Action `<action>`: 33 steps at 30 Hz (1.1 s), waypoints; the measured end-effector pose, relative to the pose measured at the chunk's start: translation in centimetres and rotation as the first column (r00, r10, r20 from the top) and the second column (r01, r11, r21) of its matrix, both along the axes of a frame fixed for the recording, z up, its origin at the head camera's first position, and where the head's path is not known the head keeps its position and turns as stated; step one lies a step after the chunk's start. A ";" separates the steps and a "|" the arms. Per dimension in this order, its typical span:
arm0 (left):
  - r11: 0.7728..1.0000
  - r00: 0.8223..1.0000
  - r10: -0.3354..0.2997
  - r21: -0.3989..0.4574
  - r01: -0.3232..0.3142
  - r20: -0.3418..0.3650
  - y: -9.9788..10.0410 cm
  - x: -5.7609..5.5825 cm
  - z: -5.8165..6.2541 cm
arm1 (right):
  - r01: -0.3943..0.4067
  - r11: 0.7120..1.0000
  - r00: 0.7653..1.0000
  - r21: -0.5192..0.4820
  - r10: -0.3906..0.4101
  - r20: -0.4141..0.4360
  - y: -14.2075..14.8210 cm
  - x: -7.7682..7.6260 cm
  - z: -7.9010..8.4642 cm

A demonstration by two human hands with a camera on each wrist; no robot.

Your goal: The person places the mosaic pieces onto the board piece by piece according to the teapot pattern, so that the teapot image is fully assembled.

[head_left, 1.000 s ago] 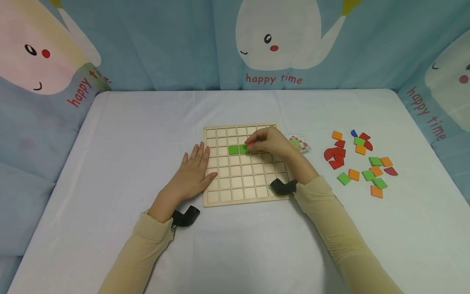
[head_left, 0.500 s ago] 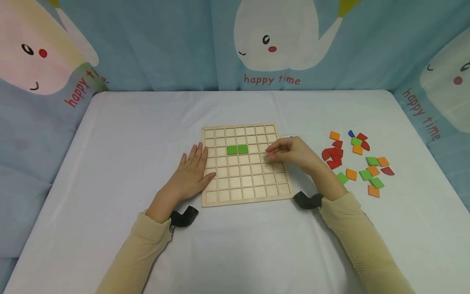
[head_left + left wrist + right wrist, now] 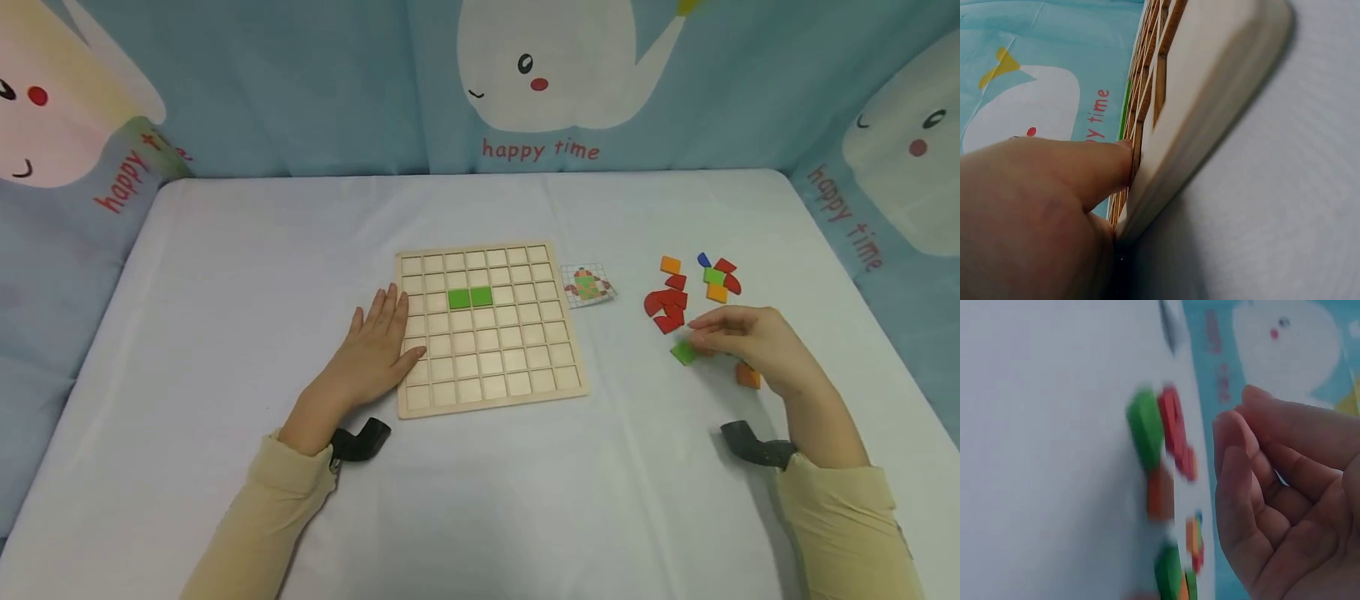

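A wooden grid board lies on the table, with two green square tiles side by side in its cells. My left hand rests along the board's left edge, fingers straight, and its thumb lies on the frame in the left wrist view. Over the loose pieces at the right hovers my right hand, fingers loosely bent with nothing between them. Just left of its fingertips lies a green square tile. An orange tile shows beneath the hand, which hides other pieces.
A small pattern card lies by the board's right edge. Red quarter-round pieces, an orange tile and a blue piece are scattered beyond the right hand. A printed curtain rises behind the table.
My right hand has left the board and moved right to the loose pieces, uncovering the two green tiles and the pattern card. The left hand stays at the board's edge.
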State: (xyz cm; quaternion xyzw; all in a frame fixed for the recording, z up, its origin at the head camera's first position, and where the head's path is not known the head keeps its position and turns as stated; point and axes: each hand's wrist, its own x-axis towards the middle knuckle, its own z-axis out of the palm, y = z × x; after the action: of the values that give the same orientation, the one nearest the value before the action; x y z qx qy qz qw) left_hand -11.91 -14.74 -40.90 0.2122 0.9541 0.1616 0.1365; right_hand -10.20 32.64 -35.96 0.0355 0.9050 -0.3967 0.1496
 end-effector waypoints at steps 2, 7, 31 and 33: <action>1.000 1.000 0.000 0.004 0.000 0.000 0.0 0.0 0.0 | 0.038 0.998 0.999 0.054 -0.039 0.012 1.7 0.5 0.1; 1.000 1.000 0.001 0.009 -0.001 -0.001 -0.1 0.0 0.1 | 0.129 0.981 0.991 0.146 -0.134 0.025 4.4 1.0 -0.4; 1.000 1.000 -0.001 0.017 0.001 0.004 -0.1 -0.1 0.1 | 0.071 0.904 0.997 0.422 -0.080 0.003 4.0 0.0 -1.2; 1.000 1.000 0.000 0.017 0.000 0.007 -0.1 -0.1 0.0 | 0.079 0.904 0.996 0.420 -0.086 -0.003 3.9 0.2 -1.2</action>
State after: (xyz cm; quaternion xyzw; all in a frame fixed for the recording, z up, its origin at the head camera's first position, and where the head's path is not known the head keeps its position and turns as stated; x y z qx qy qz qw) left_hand -11.98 -14.86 -40.88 0.2127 0.9522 0.1703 0.1381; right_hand -9.99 36.51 -37.20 0.1082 0.9656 -0.1986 0.1285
